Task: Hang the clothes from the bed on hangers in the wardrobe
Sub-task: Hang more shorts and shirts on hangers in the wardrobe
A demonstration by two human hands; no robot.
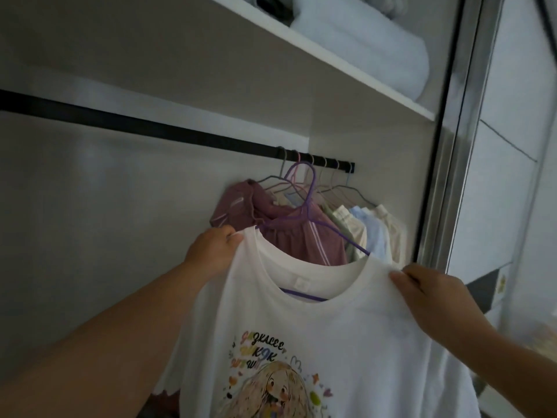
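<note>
A white T-shirt (316, 327) with a cartoon print hangs on a purple hanger (307, 206), held up in front of the open wardrobe. My left hand (214, 251) grips the shirt's left shoulder. Over on the other shoulder, my right hand (434, 294) pinches the fabric. The hanger's hook sits just below the black rail (150, 128), and I cannot tell whether it touches the rail. Its lower bar shows through the neck opening.
Several garments on hangers crowd the rail's right end: a mauve top (271, 218), pale green, blue and cream pieces (370, 227). Folded white bedding (376, 46) lies on the shelf above. A mirrored sliding door (470, 146) stands at the right.
</note>
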